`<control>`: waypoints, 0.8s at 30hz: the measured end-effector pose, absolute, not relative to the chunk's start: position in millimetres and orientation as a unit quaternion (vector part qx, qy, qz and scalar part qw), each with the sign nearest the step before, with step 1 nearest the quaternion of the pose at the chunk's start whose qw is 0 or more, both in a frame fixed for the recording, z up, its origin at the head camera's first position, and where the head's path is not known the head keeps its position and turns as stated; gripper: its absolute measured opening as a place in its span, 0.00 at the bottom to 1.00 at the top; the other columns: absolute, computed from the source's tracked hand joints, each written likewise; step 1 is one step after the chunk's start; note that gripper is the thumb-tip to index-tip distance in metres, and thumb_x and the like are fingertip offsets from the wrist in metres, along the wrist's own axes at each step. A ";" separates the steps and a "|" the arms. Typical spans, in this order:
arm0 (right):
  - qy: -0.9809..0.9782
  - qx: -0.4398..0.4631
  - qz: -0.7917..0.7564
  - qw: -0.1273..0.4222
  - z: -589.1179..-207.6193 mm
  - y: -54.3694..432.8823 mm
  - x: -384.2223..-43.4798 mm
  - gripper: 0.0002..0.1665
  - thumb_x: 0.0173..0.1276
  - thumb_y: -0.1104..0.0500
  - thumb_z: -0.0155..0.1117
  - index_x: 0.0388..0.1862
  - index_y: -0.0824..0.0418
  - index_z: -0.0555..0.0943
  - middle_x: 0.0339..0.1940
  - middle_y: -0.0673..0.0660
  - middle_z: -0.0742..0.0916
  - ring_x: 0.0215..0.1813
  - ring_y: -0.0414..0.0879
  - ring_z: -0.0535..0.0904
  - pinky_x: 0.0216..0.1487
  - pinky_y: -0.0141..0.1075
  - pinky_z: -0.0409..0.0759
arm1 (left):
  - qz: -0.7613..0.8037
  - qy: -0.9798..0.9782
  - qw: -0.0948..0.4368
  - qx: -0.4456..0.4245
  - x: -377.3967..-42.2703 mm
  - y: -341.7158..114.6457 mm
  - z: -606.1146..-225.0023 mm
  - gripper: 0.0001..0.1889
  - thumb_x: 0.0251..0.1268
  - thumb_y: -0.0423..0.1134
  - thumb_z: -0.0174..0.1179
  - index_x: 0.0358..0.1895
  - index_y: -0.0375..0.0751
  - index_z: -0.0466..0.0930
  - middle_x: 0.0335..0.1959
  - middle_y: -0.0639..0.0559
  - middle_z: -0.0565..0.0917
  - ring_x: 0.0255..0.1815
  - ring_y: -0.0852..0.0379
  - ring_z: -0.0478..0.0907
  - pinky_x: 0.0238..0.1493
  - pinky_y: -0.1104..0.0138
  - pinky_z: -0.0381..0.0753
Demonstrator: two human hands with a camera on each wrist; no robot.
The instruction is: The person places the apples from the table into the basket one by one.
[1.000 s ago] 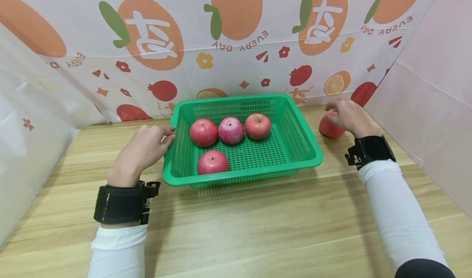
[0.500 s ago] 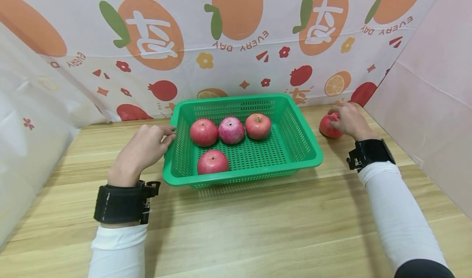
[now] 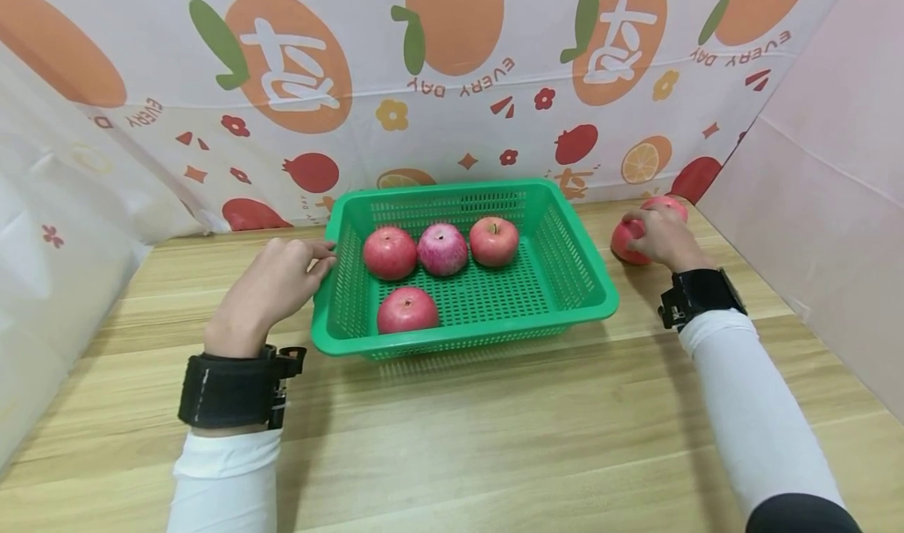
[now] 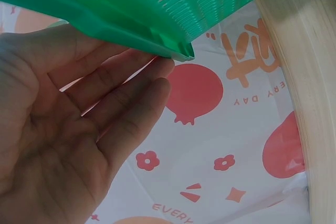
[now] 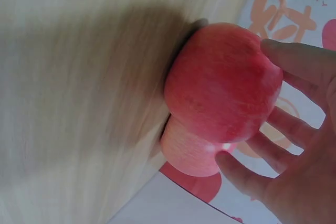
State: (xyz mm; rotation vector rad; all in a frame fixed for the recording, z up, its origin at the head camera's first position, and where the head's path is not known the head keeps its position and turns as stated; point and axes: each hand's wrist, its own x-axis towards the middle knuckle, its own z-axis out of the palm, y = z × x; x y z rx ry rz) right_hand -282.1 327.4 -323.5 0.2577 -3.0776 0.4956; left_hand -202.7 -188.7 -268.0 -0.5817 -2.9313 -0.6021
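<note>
A printed cloth [image 3: 431,152] hung behind a wooden table [image 3: 452,447]; on the table sat a green basket [image 3: 459,334], its long side running roughly left to right; the left hand [image 3: 271,286] rested at the basket's left rim, its fingers lightly bent, and whether it pinched that rim or merely touched it could not be told, the rim hiding some fingertips; the right hand [image 3: 667,239], well apart on the basket's other side and much the nearer to the loose fruit, held the near apple [image 3: 625,242] between thumb and spread fingers, though how firmly could not be judged; that apple stood on the table right of the basket, round, with no clear long axis; the relation that counted most, as I judged it, was that it lay between the basket and the far apple [image 3: 679,206], on the basket side of the palm; the two overlapped in the wrist view, their contact uncertain; inside the basket, a left apple [image 3: 390,254], a purplish apple [image 3: 442,250] and a stemmed apple [image 3: 494,242] made a row, with a front apple [image 3: 408,312] nearer the person; smallest was the lettering, "EVERY DAY", upside down on the cloth in the head view, beside white characters I could not read surely; no brand showed on basket or fruit.
</note>
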 end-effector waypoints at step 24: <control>-0.979 0.076 0.175 -0.066 -344.6 321.0 -283.6 0.35 0.62 0.58 0.73 0.66 0.64 0.71 0.61 0.78 0.66 0.58 0.79 0.62 0.57 0.73 0.65 | -0.201 -0.960 0.039 -0.191 -203.4 -190.7 -268.3 0.15 0.73 0.28 0.58 0.55 0.18 0.79 0.57 0.25 0.80 0.35 0.42 0.81 0.25 0.62 0.70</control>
